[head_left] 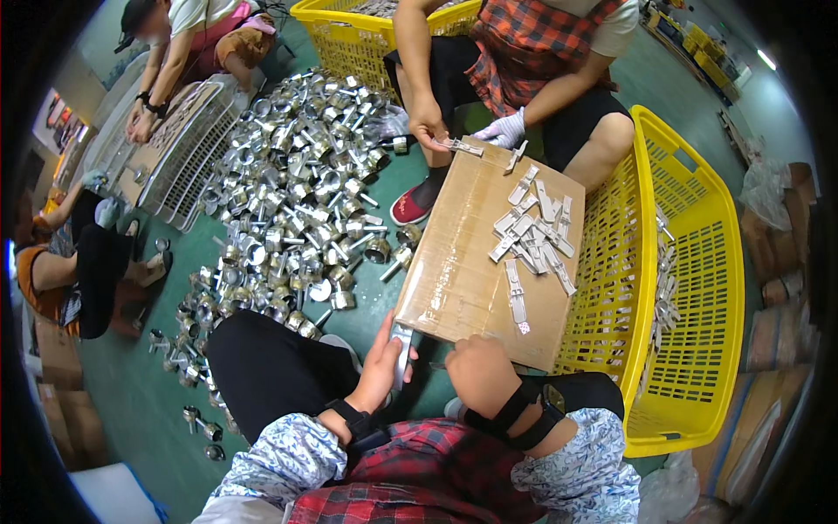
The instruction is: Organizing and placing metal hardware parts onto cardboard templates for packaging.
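My left hand (381, 367) is closed round a flat, silvery metal piece (402, 354), held upright beside the near left corner of a cardboard box (445, 271). My right hand (480, 371) makes a fist at the box's near edge. Something thin and dark pokes out from its left side, too small to name. On the box top lie several pale, flat metal clip-like pieces (532, 229) in a loose heap. Across the box, a co-worker's bare hand (428, 125) holds a similar piece (463, 147), and their gloved hand (504, 131) rests at the far edge.
Shiny metal cups with stems (297, 192) cover the green floor to the left. At the right stands a yellow plastic basket (642, 288) with pale pieces inside; another yellow basket (349, 37) is at the back. Other people work at a pale crate (188, 162) far left.
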Motion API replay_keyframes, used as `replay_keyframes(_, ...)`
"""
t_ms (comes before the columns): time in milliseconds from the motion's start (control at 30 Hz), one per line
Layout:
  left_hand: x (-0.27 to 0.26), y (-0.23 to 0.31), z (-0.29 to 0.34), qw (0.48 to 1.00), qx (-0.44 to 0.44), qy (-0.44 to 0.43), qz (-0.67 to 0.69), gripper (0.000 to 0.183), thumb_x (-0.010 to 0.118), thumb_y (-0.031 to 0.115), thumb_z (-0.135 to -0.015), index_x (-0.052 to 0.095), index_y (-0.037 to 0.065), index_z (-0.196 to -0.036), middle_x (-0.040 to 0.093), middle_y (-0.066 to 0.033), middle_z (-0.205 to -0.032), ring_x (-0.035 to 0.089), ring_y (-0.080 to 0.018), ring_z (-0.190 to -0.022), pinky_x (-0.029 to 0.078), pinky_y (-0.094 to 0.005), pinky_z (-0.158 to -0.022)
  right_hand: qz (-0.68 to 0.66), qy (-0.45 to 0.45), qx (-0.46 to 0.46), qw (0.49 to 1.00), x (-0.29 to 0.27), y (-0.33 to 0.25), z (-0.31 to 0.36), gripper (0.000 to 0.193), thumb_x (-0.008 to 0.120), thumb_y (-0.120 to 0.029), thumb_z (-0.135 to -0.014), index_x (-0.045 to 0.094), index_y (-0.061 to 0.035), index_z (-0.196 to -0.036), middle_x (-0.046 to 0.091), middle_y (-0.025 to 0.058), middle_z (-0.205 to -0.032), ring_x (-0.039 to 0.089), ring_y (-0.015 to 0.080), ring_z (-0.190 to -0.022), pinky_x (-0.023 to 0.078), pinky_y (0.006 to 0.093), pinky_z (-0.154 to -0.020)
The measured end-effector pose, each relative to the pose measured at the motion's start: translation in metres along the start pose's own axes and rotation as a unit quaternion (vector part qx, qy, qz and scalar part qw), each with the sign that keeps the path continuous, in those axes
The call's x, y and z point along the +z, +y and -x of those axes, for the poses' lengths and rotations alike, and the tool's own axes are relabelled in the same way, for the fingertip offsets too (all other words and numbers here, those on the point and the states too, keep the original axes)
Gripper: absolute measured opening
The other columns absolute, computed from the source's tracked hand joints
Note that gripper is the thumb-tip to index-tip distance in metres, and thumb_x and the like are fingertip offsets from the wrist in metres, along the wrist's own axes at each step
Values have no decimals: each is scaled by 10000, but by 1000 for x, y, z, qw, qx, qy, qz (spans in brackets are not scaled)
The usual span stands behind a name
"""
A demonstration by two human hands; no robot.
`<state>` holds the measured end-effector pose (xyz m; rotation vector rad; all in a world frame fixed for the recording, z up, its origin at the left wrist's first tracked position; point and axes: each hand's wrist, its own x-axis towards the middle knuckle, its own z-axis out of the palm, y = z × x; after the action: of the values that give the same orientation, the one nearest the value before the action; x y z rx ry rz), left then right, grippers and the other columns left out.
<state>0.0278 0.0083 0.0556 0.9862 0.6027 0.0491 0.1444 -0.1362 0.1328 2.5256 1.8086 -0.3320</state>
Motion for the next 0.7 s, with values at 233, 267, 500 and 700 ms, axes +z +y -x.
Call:
replay_keyframes(233,-3,0,-1,1000,-5,8,-7,557,311,171,-978,66,178,-1478,547,-83,-830,477,-136,-533,432,-245,-501,-1,4,-10,1000,4,1,-3,99,555,-143,-728,641,-97,-710,612,70,-737,594,231,-737,456,347,-612)
replay_keyframes(267,-5,1,0,1000,1,17,-10,557,311,171,-978,66,178,-1478,547,-83,-830,477,-136,-533,432,-245,-501,-2,9,-22,1000,1,0,-5,100,554,-148,-728,639,-99,-706,611,70,-731,596,232,-733,458,347,-607)
replay_keyframes(500,-8,-18,-7,1000,4,-4,-6,547,319,191,-975,94,160,-1473,564,-72,-821,504,-129,-517,431,-243,-475,-66,66,-46,995,3,6,2,113,528,-147,-720,600,-84,-660,573,109,-696,569,277,-694,440,403,-616)
replay_keyframes(700,-5,-8,3,1000,13,0,-25,565,322,158,-975,68,171,-1480,543,-51,-849,485,-112,-549,418,-221,-503,-44,27,-51,997,5,2,-2,105,527,-134,-717,593,-72,-666,569,104,-693,570,277,-703,439,401,-626)
